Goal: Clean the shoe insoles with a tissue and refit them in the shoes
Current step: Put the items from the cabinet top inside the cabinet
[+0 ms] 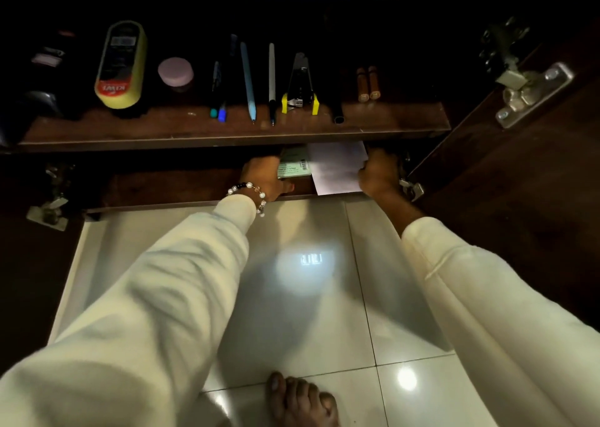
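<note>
Two hands reach into the lower shelf of a dark wooden cabinet, seen from the head camera looking down. The left hand (264, 176), with a bead bracelet (251, 192) at the wrist, has its fingers curled round a green tissue pack (293, 166) with a barcode on it. The right hand (378, 175) grips the right edge of a white tissue (337, 170), which lies just beside the pack and touches it; the fingers are bent, though how tightly they close is hidden by the back of the hand. Both arms wear cream sleeves (168, 283).

On the upper shelf (227, 127) lie a yellow shoe-polish sponge (120, 66), a pink round tin (175, 72), several pens (248, 82) side by side, a black and yellow stapler (300, 85) and two brown batteries (368, 84) touching each other. Metal hinges (532, 92) show on the open door at the right.

Below, the tiled floor (308, 313) reflects a bright light, and a bare foot (298, 400) stands at the bottom edge. No insoles or shoes can be made out.
</note>
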The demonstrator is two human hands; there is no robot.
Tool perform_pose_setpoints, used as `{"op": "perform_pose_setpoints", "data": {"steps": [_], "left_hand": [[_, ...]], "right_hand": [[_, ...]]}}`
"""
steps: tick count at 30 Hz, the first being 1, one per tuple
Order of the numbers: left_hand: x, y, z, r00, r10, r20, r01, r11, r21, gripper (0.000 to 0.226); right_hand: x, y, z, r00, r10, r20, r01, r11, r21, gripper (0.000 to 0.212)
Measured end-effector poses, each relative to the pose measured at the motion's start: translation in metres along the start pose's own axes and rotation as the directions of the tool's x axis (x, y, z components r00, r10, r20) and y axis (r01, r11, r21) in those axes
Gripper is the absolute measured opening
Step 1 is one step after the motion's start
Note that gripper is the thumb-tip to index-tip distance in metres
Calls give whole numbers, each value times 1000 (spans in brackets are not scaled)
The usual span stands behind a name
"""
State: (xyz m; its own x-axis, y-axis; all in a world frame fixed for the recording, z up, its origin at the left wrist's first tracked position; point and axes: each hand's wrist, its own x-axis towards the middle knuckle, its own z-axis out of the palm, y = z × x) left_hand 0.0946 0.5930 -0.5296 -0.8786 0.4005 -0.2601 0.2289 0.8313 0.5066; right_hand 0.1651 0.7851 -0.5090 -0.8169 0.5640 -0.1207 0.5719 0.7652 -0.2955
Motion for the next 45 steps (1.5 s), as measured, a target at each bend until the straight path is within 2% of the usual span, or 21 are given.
{"op": "perform_pose_setpoints", "data": {"steps": [7, 12, 15, 17, 20, 24, 26, 28, 30, 32, 34, 37, 42, 45], "left_hand": [[-50, 5, -13, 985, 96, -141, -103, 994, -44, 57], [-104, 6, -49, 957, 105, -271, -173, 956, -238, 33], [-138, 15, -82, 919, 108, -380, -253, 900, -355, 23], [-161, 26, -112, 869, 141, -474, -334, 874, -354, 13], [-184, 45, -164, 741, 188, -644, -465, 835, -292, 10], [-183, 65, -228, 580, 102, -808, -532, 799, -281, 13], [-175, 73, -254, 550, 71, -832, -508, 820, -265, 11], [-162, 79, -273, 561, 66, -825, -436, 871, -227, 10], [-141, 82, -287, 609, 59, -791, -337, 922, -190, 13], [-113, 82, -294, 671, 57, -740, -252, 955, -155, 21], [-85, 83, -296, 707, 75, -703, -186, 979, -83, 31], [-56, 92, -295, 700, 71, -711, -93, 996, 8, 42], [-24, 113, -294, 697, 101, -710, 12, 988, 153, 39], [-10, 117, -295, 704, 76, -706, 74, 981, 179, 40]], "right_hand": [[-49, -13, -16, 987, -93, -128, 132, 929, 347, 34], [-100, -42, -52, 969, -157, -188, 241, 751, 614, 25], [-131, -60, -96, 949, -257, -182, 306, 617, 725, 24], [-149, -73, -130, 920, -354, -166, 343, 526, 778, 20], [-163, -97, -178, 861, -460, -218, 425, 412, 806, 17], [-154, -134, -226, 843, -404, -355, 497, 333, 801, 14], [-137, -149, -236, 856, -306, -418, 512, 379, 771, 14], [-107, -161, -240, 875, -212, -435, 477, 530, 701, 14], [-78, -170, -243, 901, -187, -390, 398, 714, 577, 30], [-52, -178, -244, 923, -196, -331, 341, 814, 470, 49], [-31, -185, -246, 933, -213, -292, 321, 859, 399, 62], [-7, -196, -246, 929, -254, -270, 334, 888, 316, 77], [33, -206, -244, 927, -236, -291, 321, 900, 293, 88], [51, -211, -239, 917, -232, -326, 322, 911, 257, 84]]}}
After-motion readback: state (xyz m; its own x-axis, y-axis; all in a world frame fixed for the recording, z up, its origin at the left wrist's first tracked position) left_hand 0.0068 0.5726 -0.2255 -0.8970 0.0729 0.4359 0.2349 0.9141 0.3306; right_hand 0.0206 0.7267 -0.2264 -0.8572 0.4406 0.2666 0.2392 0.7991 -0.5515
